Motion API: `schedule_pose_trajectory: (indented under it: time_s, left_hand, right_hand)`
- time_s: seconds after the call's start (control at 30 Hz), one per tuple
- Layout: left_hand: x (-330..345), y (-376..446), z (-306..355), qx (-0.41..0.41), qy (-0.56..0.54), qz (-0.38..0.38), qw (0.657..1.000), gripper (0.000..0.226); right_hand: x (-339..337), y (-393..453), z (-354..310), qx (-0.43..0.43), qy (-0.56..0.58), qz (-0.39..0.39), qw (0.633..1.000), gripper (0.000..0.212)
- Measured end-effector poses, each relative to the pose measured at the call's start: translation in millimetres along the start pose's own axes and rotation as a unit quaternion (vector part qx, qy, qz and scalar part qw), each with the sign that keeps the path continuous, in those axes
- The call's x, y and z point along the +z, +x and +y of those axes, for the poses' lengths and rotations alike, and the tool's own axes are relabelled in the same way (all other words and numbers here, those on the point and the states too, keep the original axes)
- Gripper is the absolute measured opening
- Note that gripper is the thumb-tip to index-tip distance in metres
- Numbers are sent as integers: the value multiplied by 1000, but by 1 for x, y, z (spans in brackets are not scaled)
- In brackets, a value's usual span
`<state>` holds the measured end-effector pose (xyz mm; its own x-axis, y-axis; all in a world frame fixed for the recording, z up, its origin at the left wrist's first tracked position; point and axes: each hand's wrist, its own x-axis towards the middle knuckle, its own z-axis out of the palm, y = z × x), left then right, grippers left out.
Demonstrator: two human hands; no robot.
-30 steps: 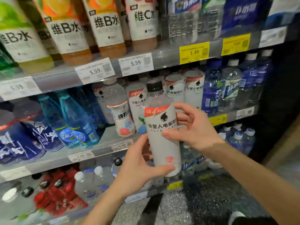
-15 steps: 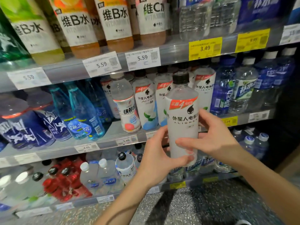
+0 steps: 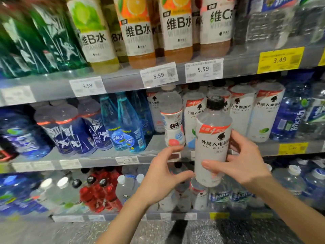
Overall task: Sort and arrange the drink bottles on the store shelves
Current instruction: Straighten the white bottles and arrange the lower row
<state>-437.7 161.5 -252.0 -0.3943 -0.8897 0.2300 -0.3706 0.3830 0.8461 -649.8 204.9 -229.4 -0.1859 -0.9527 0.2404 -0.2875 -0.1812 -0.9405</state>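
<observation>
A clear drink bottle (image 3: 212, 147) with a black cap and a white label with a red band stands upright in front of the middle shelf (image 3: 98, 158). My right hand (image 3: 242, 162) grips it from the right, thumb across the lower label and fingers behind. My left hand (image 3: 163, 175) hovers just left of it with fingers spread and curved, the thumb tip close to the bottle's lower edge. Matching white-label bottles (image 3: 263, 111) stand in a row on the middle shelf behind it.
A peach-label bottle (image 3: 173, 125) stands just left of the held one, then tall light-blue bottles (image 3: 126, 124) and dark blue ones (image 3: 70, 134). Vitamin water bottles (image 3: 139, 32) fill the top shelf. Red and clear bottles (image 3: 102, 192) crowd the bottom shelf.
The bottle has shifted right and up toward the row of matching bottles. My left hand has let go of its lower part and opened; my right hand keeps its grip.
</observation>
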Motion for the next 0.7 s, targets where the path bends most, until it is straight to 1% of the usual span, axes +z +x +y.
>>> schedule_pose_trajectory:
  time_s: [0.1, 0.2, 0.27, 0.33, 0.4, 0.5, 0.6, 0.7]
  left_hand:
    - [-7, -2, -3, 15, 1, 17, 1000, 69]
    - [-5, -4, 1, 56, 11, 48, 997, 73]
    - [-6, -3, 2, 75, 25, 102, 992, 73]
    - [-11, -1, 0, 96, 37, 165, 981, 68]
    - [-21, 2, -3, 103, 36, 205, 973, 66]
    - [-39, 10, -12, 94, 45, 219, 970, 68]
    - [-53, 18, -22, 97, 75, 224, 967, 71]
    - [-59, 27, -30, 92, 114, 230, 962, 70]
  right_hand:
    - [14, 5, -8, -19, -3, -5, 1000, 76]
    - [33, 10, -16, -43, 20, -5, 999, 73]
    - [47, 13, -21, -61, 31, -3, 998, 69]
    - [60, 18, -26, -84, 35, 0, 996, 67]
    - [73, 25, -32, -111, 45, 6, 993, 65]
    - [95, 38, -38, -130, 77, 5, 989, 63]
    - [119, 49, -37, -129, 89, 24, 987, 63]
    - [137, 57, -35, -138, 27, 82, 987, 61]
